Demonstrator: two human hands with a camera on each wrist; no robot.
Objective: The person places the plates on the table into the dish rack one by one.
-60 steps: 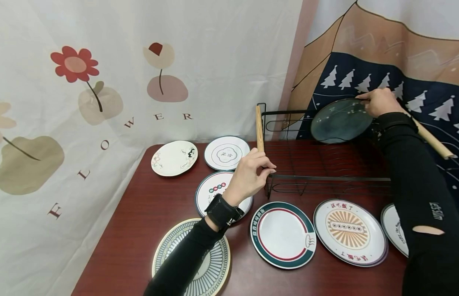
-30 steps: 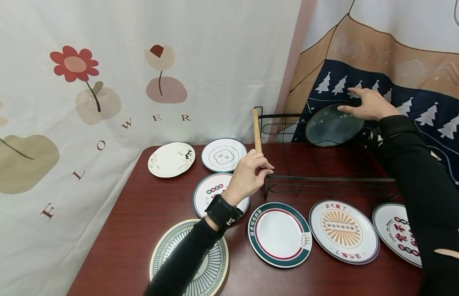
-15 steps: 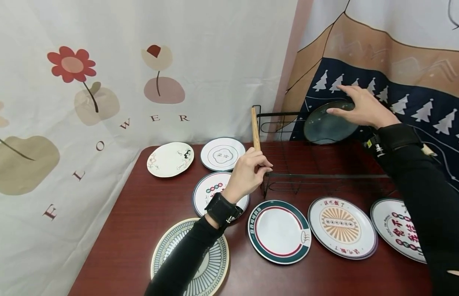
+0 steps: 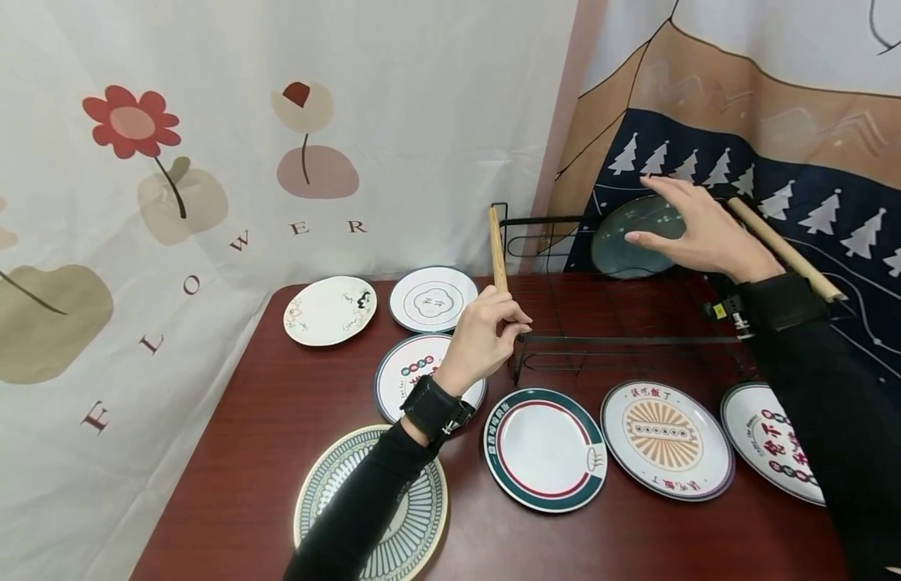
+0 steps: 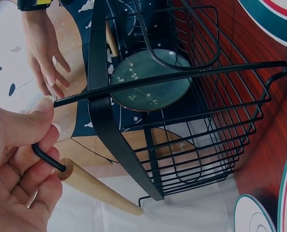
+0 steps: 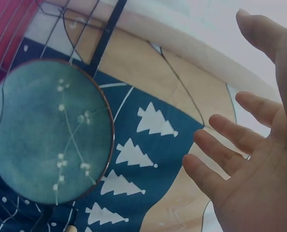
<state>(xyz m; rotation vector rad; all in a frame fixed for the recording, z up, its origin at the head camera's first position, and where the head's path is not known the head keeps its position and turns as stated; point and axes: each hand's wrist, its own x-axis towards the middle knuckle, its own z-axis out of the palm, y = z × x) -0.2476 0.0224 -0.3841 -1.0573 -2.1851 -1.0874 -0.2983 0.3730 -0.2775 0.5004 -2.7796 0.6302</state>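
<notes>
My left hand [image 4: 487,335] grips the near-left corner of a black wire dish rack [image 4: 632,340]; in the left wrist view its thumb and curled fingers [image 5: 49,104] close around the bent rod beside the wooden handle [image 5: 99,186]. A dark teal plate [image 4: 616,242] with small white blossoms stands on edge at the rack's far right end. My right hand [image 4: 701,230] is in front of and above that plate, fingers spread and holding nothing. The right wrist view shows the plate [image 6: 46,130] apart from the open fingers.
Several plates lie flat on the red-brown table [image 4: 225,452]: a green-rimmed one [image 4: 545,452], a sunburst one [image 4: 664,440], a red-lettered one [image 4: 773,444], a large striped one [image 4: 414,516]. Smaller white plates, including an oval [image 4: 330,311], lie left of the rack. Curtains hang behind.
My right hand has let go of the teal plate's rim, spread its fingers and drawn back to the left. The plate stays standing in the rack. The left hand keeps its grip.
</notes>
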